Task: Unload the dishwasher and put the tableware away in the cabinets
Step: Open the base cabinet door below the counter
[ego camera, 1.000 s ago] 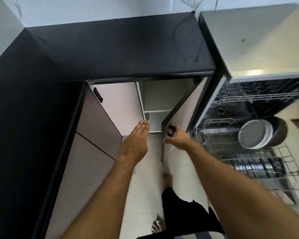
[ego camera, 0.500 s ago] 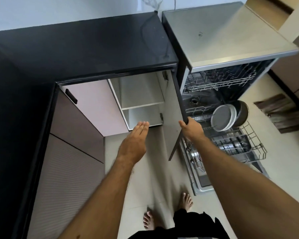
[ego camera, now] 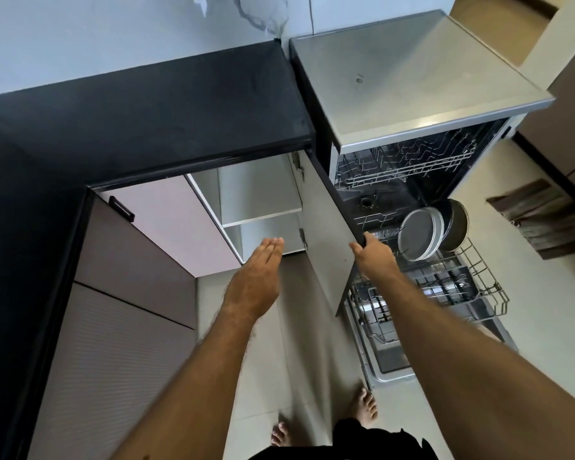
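Two bare arms reach forward and down. The right hand (ego camera: 374,257) grips the top corner of the open cabinet door (ego camera: 326,240), fingers curled over its dark edge and thumb on the inner pale side. The left hand (ego camera: 256,280) is flat, fingers straight and together, holding nothing — it hovers in front of the cabinet (ego camera: 259,207) opening, and I cannot tell if it touches anything. The two hands are apart, with the door between them.

Inside the cabinet two white shelves (ego camera: 263,194) show, one above the other, both bare in the part that is visible. To the left one closed door (ego camera: 166,220) carries one black handle (ego camera: 122,209). A black counter (ego camera: 146,111) runs above and turns along the left side.

Just right of the cabinet door stands the dishwasher (ego camera: 412,78), open, with a grey top. Two racks show: the upper rack (ego camera: 402,164) is inside the machine, the lower rack (ego camera: 445,287) is pulled out over the lowered door. In the lower rack, at its far end, stand grey plates (ego camera: 419,234) on edge — about three, the exact number is hard to tell — and behind them one dark round pan (ego camera: 455,227). More metal pieces lie lower in that rack, too blurred to count.

Two bare feet (ego camera: 365,403) stand on the tiled floor (ego camera: 545,327). One brown mat (ego camera: 541,217) lies on the right.
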{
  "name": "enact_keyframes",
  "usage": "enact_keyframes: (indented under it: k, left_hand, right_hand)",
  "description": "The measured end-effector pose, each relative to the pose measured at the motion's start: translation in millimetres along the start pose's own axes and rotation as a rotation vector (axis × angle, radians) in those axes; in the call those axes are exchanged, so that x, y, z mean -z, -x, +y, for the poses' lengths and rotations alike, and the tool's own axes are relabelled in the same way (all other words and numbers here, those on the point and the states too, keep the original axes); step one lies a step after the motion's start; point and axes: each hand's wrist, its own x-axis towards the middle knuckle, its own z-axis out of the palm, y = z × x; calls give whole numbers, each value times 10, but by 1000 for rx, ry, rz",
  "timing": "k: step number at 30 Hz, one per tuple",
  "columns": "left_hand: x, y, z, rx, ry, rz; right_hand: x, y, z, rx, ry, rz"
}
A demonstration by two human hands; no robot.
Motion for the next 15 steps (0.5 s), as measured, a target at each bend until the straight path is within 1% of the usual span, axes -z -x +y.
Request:
enact_keyframes:
  k: [3, 6, 8, 12, 15]
  left_hand:
    - [27, -42, 90, 16, -18, 14]
    - [70, -107, 193, 12, -41, 18]
    - [106, -183, 273, 14, -50, 34]
    - [153, -352, 422, -7, -115, 64]
    - [176, -426, 505, -26, -149, 69]
  right_hand:
    - [90, 10, 20, 29, 19, -66]
    - [118, -8, 99, 57, -29, -142]
    - [164, -27, 117, 105, -14, -162]
    - [345, 11, 33, 195, 102, -113]
    - [498, 81, -2, 219, 146, -73]
